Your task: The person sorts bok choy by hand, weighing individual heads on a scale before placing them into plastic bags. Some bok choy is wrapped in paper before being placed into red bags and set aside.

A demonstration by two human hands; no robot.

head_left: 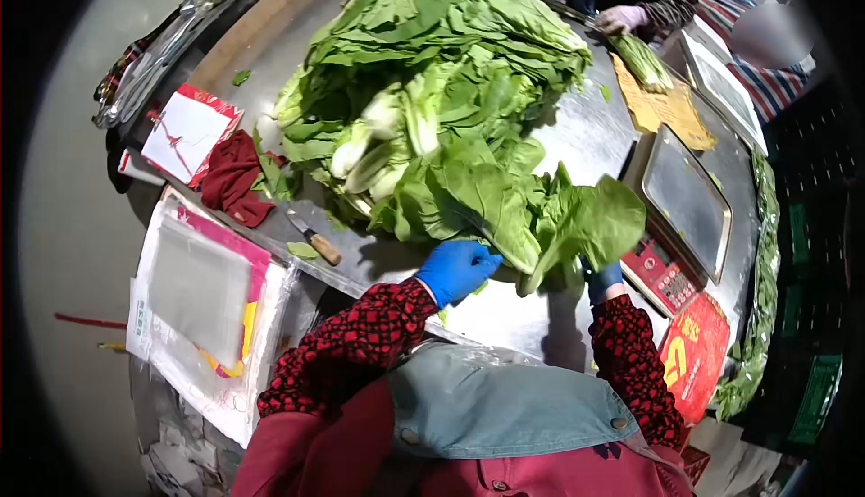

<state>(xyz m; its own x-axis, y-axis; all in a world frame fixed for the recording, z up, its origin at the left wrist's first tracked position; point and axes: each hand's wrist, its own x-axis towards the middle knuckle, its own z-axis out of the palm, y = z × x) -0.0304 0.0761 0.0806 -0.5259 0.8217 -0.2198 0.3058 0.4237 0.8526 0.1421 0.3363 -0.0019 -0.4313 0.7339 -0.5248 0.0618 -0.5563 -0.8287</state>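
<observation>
A big heap of leafy greens (pixel 450 55) with pale stalks covers the middle of the metal table (pixel 360 258). At its near edge, a loose head of leafy greens (pixel 514 227) stands partly raised, its broad leaves fanning right. My left hand (pixel 458 272), in a blue glove, is closed in a curl against the lower leaves; what lies inside its fingers is hidden. My right hand (pixel 605 281), gloved too, is at the right side of the raised head. Leaves cover most of its fingers, which appear to hold the head. A knife (pixel 320 243) with a wooden handle rests left of my left hand.
To the right are a metal tray (pixel 687 195), a red scale (pixel 662 273) and a red bag (pixel 698 353). Plastic bags (pixel 203 290) and a dark red cloth (pixel 236 177) lie left. Across the table, another person's gloved hand (pixel 622 19) is by a bundle of greens (pixel 641 63).
</observation>
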